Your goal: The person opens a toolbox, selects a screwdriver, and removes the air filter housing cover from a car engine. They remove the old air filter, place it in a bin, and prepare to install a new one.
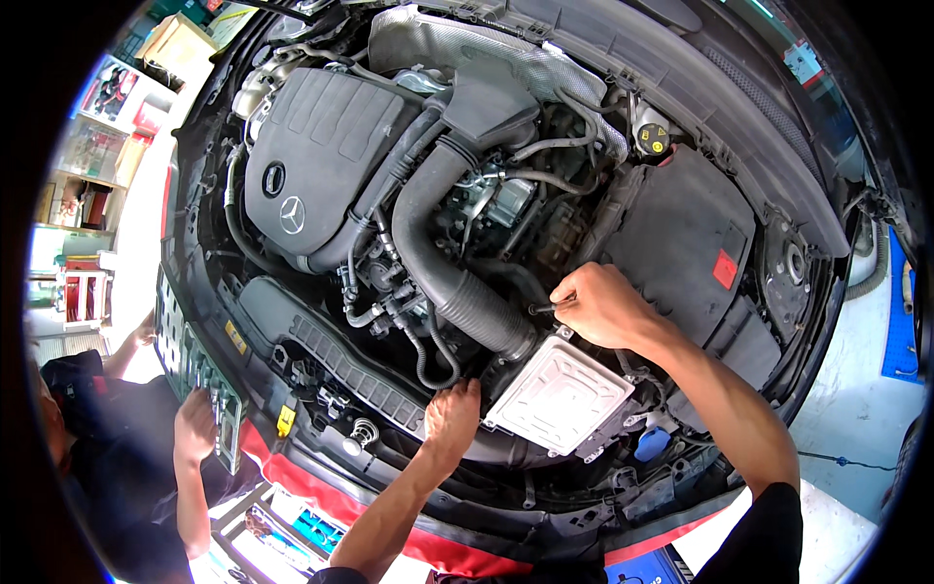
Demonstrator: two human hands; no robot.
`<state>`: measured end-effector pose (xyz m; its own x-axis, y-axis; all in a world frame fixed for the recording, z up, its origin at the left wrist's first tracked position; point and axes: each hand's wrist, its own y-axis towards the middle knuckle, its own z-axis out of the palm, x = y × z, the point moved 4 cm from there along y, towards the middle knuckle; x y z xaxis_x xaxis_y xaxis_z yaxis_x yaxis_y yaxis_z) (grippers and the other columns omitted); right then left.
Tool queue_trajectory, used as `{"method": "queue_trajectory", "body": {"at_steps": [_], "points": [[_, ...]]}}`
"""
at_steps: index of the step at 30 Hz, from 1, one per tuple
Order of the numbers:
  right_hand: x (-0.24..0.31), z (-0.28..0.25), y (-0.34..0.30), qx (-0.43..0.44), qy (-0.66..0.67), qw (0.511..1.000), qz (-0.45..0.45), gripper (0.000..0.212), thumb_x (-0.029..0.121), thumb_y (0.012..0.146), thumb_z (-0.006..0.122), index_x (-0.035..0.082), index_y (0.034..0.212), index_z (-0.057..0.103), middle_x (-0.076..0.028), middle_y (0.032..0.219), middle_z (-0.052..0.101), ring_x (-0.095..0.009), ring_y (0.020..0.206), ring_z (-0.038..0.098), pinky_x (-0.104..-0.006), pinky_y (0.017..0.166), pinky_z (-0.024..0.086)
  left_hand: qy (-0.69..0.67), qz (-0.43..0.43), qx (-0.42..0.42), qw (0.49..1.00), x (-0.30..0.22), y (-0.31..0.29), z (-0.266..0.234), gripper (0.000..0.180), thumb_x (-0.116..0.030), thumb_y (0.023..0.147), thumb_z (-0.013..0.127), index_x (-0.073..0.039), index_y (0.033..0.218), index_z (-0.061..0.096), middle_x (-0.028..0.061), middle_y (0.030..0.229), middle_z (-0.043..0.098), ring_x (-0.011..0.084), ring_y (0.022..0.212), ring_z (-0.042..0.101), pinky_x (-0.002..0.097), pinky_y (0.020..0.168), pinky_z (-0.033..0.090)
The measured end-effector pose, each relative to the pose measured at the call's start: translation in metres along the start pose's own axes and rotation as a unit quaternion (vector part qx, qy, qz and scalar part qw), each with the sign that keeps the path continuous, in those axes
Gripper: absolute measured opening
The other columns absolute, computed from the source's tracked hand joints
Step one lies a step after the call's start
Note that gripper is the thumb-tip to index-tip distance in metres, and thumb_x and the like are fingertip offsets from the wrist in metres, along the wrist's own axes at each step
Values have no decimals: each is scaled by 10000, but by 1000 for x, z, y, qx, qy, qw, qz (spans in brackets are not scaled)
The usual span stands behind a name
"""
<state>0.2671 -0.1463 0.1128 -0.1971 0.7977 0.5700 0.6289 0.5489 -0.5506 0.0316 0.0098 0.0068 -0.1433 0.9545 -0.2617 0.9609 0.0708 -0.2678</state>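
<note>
I lean over an open car engine bay. My right hand [605, 304] is closed in a pinch beside the silver metal control box [561, 394]. A short dark rod-like piece [541, 309] sticks out from its fingers; its kind is not clear. My left hand [453, 419] reaches in at the front, left of the box, with its fingers bent down by a thin black hose [424, 360]. Whatever those fingers grip is hidden. Between the hands, a ribbed black air intake duct [486, 316] ends close to the box.
A black engine cover [326, 146] fills the far left, and a black box cover [681, 229] lies at right. A blue reservoir cap [651, 445] sits near the front. Red fender covering [418, 530] lines the front edge. At left, another person's hand [195, 428] is at a perforated tool panel [199, 375].
</note>
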Motion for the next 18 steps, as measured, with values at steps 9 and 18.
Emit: {"method": "queue_trajectory", "body": {"at_steps": [9, 18], "points": [[5, 5, 16, -22, 26, 999, -9, 227, 124, 779, 621, -65, 655, 633, -307, 642, 575, -455, 596, 634, -509, 626, 495, -27, -17, 36, 999, 2, 2, 3, 156, -34, 900, 572, -38, 1028, 660, 160, 960, 709, 358, 865, 730, 448, 762, 606], [-15, 11, 20, 11, 50, 999, -3, 295, 163, 863, 668, -40, 1041, 789, -95, 628, 673, -128, 562, 578, -343, 570, 465, -26, -22, 24, 999, 3, 1, 5, 131, -57, 920, 564, -38, 1012, 655, 159, 957, 708, 360, 891, 728, 452, 776, 605]]}}
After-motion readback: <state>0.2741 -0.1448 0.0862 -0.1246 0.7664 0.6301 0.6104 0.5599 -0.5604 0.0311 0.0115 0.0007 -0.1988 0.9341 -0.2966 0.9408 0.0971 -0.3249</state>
